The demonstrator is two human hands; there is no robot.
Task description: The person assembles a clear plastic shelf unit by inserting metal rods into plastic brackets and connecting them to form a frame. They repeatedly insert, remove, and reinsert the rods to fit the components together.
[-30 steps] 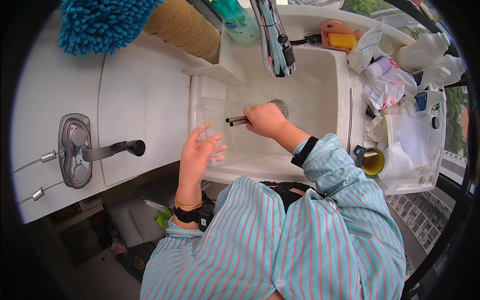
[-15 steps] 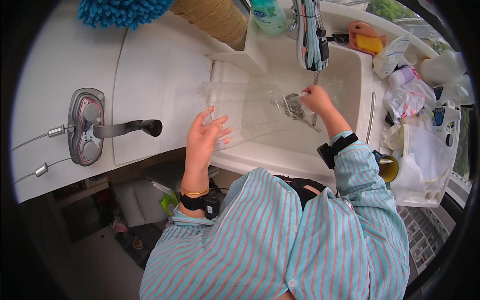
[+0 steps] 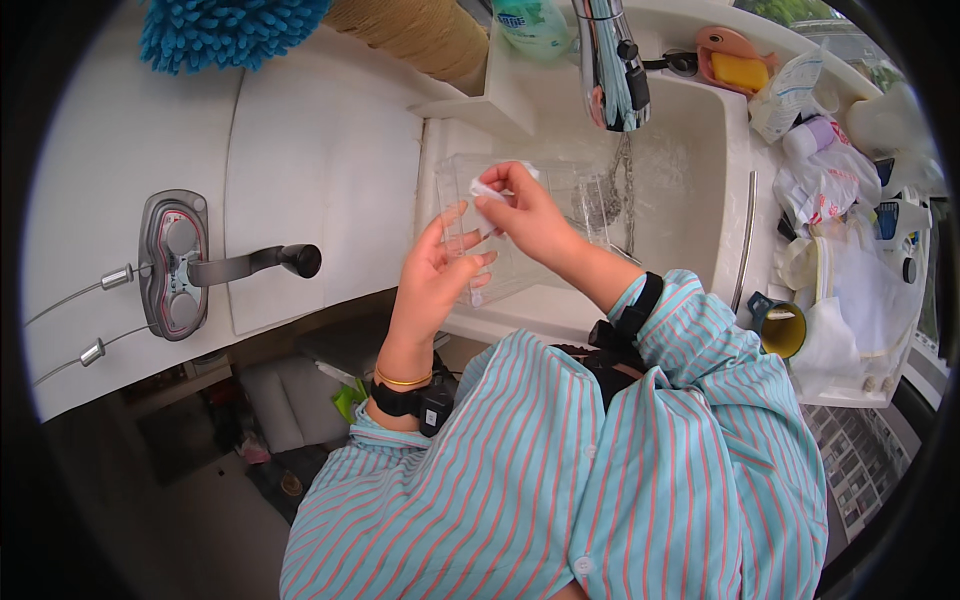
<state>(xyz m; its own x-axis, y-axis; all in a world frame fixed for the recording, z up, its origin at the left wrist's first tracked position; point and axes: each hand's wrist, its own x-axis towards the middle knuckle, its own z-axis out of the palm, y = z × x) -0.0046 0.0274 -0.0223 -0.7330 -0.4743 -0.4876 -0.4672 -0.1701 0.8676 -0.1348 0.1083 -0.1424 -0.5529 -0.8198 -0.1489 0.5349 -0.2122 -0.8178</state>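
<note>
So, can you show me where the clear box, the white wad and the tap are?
Clear box point(image 3: 451, 188): head view, on its left wall.
White wad point(image 3: 484, 189): head view, on its left end.
Tap point(image 3: 603, 72): head view, on the middle of its shiny body.

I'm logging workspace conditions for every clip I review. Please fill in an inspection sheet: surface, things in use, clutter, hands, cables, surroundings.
Surface: white sink, chrome faucet above it.
Things in use: clear plastic container over the basin; small white piece, material unclear.
Clutter: right of the sink, a white plastic bag and white cloth; at the far corner, a pink dish with a yellow block.
Hands: left hand holds the container; right hand pinches the white piece.
Cables: two thin cables at a grey crank device, left.
Surroundings: white panel left; blue shaggy item top left.
</note>
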